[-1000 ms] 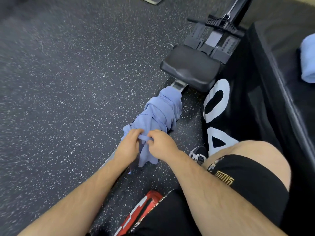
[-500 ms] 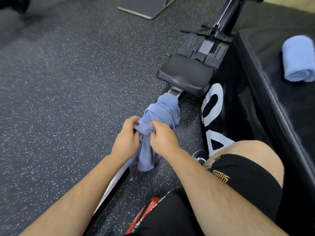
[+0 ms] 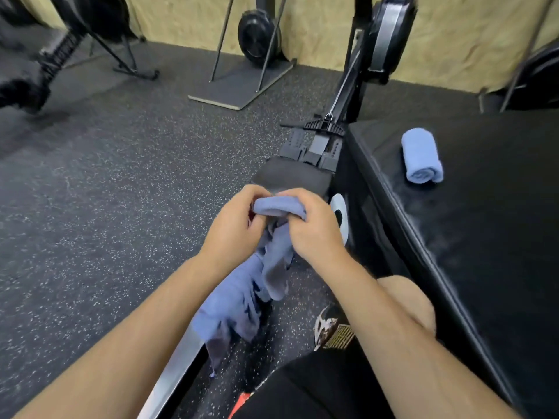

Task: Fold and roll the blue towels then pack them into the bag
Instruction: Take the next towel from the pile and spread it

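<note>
Gripping a loose blue towel [image 3: 242, 300] in both hands, held up in the air just in front of the rowing-machine seat [image 3: 290, 176]. Thin soft cloth, matte, heavily crumpled. Top edge bunched into a short fat fold between the fists, with the rest hanging in limp pleats and ragged tails down toward the rail [image 3: 172, 376]. Cannot tell whether the lowest tail touches rail or floor.

Left hand [image 3: 236, 231]: fingers curled round the left end of the bunched fold, back of hand toward camera. Right hand [image 3: 314, 231]: same grip on the right end, fingers wrapped over the top of the cloth. Fists side by side, nearly touching, fold clamped between them. Both forearms reaching in from the bottom edge and converging on the towel, wrists roughly straight.

Second blue towel [image 3: 422, 155]: rolled into a tight stubby cylinder, spiral end facing camera, lying on top of the black box [image 3: 484, 237] to the right, well apart from both hands.

Black box: matte, slightly scuffed top, squared edges, white print on the side face mostly hidden behind the right hand.

Rail: flat brushed metal, straight, running from lower left up under the hanging cloth. Seat: black, rounded, blurred. Floor [image 3: 106, 207]: dark rubber with white speckle. Wall [image 3: 317, 31]: pale chipboard. Black round flywheel housing [image 3: 390, 34] at the far end of the machine.

Bare knee [image 3: 405, 300] and black shorts [image 3: 317, 388] at lower right, with a dark shoe [image 3: 328, 325] just beside them on the floor.
</note>
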